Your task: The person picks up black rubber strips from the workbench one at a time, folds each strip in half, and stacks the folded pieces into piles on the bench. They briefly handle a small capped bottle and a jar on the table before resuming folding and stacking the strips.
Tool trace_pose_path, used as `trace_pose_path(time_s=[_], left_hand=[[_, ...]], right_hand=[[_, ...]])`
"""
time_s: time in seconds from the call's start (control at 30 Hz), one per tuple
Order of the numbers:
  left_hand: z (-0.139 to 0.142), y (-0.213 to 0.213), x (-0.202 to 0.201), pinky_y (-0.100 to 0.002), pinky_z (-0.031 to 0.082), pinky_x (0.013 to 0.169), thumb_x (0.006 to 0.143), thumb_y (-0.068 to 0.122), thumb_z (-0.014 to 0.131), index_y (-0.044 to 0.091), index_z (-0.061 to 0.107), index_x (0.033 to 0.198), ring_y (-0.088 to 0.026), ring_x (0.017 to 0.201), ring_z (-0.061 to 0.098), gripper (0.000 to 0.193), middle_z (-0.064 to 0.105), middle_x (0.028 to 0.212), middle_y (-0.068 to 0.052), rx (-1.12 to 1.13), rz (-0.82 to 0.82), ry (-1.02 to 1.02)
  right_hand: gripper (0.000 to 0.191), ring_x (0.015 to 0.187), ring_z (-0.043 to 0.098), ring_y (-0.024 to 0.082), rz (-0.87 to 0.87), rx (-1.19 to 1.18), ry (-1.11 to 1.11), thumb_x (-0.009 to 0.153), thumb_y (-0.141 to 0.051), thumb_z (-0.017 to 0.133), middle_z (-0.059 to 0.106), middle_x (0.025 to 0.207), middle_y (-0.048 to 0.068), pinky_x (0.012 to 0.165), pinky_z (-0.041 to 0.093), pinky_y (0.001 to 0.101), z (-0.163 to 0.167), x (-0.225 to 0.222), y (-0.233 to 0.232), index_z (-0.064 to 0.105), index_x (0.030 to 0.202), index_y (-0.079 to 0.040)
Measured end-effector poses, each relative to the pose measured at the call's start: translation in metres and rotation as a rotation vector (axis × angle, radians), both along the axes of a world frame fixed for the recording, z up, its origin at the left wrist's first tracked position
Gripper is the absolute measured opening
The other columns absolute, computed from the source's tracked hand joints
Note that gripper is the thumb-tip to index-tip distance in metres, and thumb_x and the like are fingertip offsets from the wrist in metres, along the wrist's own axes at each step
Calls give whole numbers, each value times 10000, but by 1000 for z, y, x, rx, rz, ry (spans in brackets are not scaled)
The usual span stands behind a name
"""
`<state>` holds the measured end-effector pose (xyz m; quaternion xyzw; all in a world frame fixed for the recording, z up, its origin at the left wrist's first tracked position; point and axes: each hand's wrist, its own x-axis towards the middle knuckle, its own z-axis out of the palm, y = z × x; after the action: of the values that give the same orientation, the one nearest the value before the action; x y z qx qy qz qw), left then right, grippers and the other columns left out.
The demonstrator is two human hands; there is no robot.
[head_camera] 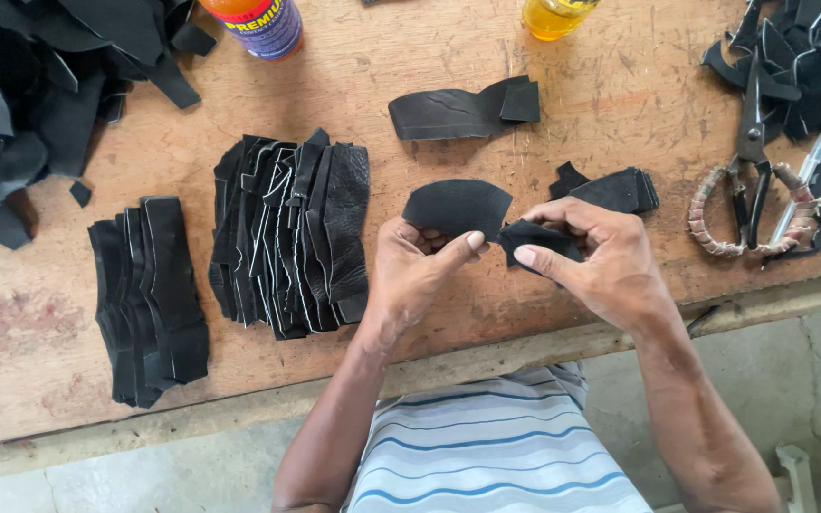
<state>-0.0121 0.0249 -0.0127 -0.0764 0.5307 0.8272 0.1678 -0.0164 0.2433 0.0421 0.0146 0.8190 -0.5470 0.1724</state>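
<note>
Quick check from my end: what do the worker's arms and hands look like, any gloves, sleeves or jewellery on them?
Both the left hand and right hand are bare, no gloves, rings or watch visible. Forearms are uncovered, with no sleeves showing on them. The striped shirt below is white with blue and grey bands.

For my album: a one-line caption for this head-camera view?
Both hands, left hand and right hand, hold black leather pieces above a wooden table.

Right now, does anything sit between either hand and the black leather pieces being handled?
Nothing visible does. The left hand pinches the curved black leather piece, and the right hand grips the smaller dark piece directly, above the wooden table.
</note>
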Motion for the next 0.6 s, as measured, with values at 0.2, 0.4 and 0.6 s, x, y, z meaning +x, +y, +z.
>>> trace_pose_path(time_s=[0.2, 0.4, 0.6], left_hand=[[1, 8, 2, -290, 627, 861, 846, -17, 819, -11, 691, 1133, -140, 946, 734, 314, 766, 1062, -104, -8, -1, 35], [-7, 14, 2, -305, 640, 853, 849, -5, 800, 10, 669, 1106, -161, 932, 739, 289, 757, 1027, -98, 152, 32, -16], [-9, 11, 1, -310, 636, 822, 893, 15, 773, -49, 689, 1091, -176, 873, 740, 224, 770, 981, -133, 54, -20, -57]], right_hand=[[206, 752, 647, 44, 28, 181, 35, 866, -158, 808, 762, 831, 15, 649, 518, 218, 7, -4, -7, 769, 1036, -49], [177, 697, 607, 52, 52, 71, -109, 947, -215, 728, 699, 759, 11, 602, 504, 224, -3, -7, -5, 747, 984, -43], [203, 713, 614, 31, 51, -77, -134, 962, -239, 692, 703, 785, -24, 618, 519, 196, -16, -9, -2, 725, 996, -42]])
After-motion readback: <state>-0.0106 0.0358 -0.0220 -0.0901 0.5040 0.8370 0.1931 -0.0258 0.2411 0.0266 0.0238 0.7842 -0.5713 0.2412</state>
